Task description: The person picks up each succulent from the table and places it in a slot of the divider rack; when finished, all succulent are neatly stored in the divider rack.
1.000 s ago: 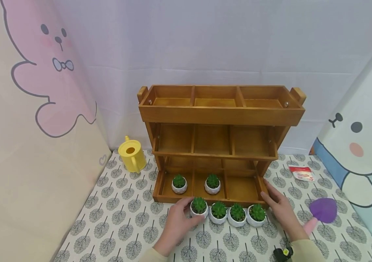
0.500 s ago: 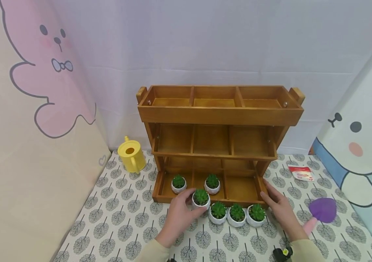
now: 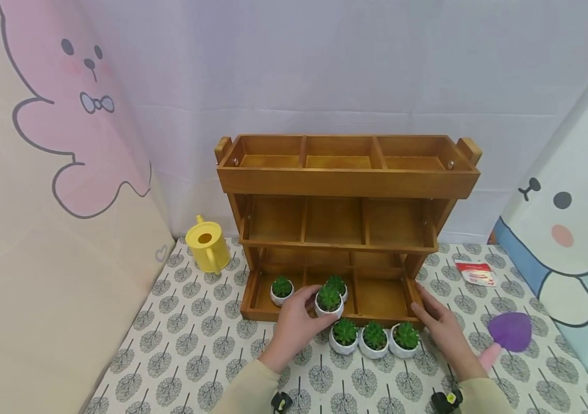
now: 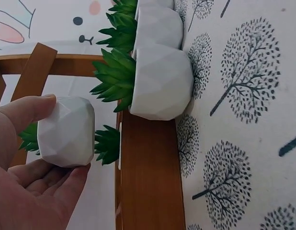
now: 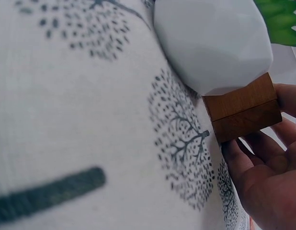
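My left hand (image 3: 294,325) pinches a small white faceted pot with a green succulent (image 3: 328,302), raised in front of the bottom tier of a brown wooden shelf (image 3: 348,181). In the left wrist view, thumb and fingers hold that white pot (image 4: 67,132) at opposite sides. My right hand (image 3: 444,333) grips the bottom tier's right end. The right wrist view shows the fingers around the wooden corner (image 5: 248,108). One succulent pot (image 3: 282,290) stands in the bottom left compartment. Another succulent (image 3: 336,283) in the middle one is partly hidden behind the held pot.
Before the shelf stand three more succulent pots in a row, the middle one (image 3: 374,340) touching its neighbours. A yellow watering can (image 3: 208,247) stands left. On the right lie a red-and-white packet (image 3: 476,273) and a purple toy shovel (image 3: 511,332). Patterned cloth (image 3: 185,345) covers the table.
My left hand has lifted the succulent pot from the row's left end and carried it up and right, toward the middle compartment. The right hand has stayed at the shelf's right end.
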Demonstrator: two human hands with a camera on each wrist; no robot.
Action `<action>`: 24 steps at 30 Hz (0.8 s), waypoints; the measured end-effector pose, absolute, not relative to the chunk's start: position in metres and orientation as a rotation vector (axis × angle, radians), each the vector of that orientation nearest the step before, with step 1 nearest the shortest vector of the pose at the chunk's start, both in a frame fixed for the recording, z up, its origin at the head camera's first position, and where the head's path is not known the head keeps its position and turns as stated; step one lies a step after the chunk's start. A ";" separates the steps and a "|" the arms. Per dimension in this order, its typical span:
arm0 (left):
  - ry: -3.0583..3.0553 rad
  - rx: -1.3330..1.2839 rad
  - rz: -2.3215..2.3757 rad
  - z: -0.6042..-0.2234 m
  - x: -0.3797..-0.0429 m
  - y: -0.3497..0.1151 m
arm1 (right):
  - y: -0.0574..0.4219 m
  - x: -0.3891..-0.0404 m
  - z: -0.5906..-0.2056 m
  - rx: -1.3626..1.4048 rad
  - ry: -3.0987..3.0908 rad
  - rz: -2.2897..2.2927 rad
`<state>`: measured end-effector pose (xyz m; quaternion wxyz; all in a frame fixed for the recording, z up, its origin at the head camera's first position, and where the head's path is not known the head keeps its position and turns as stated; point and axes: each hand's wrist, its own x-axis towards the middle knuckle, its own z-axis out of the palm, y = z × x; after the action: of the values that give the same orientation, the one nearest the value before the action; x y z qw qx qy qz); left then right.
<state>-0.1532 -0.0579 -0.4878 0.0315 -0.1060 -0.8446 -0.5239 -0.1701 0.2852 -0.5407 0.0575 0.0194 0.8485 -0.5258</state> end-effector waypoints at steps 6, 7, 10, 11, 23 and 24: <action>-2.643 -0.360 -1.578 -0.486 -0.162 -0.044 | 0.286 -0.171 -0.542 0.041 2.573 -1.605; -2.651 -0.365 -1.578 -0.485 -0.163 -0.041 | 0.286 -0.171 -0.542 0.039 2.575 -1.604; -2.658 -0.395 -1.567 -0.485 -0.166 -0.033 | 0.287 -0.171 -0.542 0.035 2.575 -1.600; -2.660 -0.404 -1.560 -0.486 -0.167 -0.030 | 0.286 -0.171 -0.541 0.033 2.576 -1.599; -2.714 -0.454 -1.479 -0.485 -0.177 0.003 | 0.286 -0.171 -0.542 0.041 2.573 -1.601; -2.726 -0.457 -1.466 -0.485 -0.178 0.006 | 0.286 -0.171 -0.542 0.044 2.573 -1.596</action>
<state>-0.1782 0.0060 -0.4851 0.0062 -0.1462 -0.8713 -0.4685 -0.1714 0.2861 -0.5420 0.0566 0.0145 0.8483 -0.5262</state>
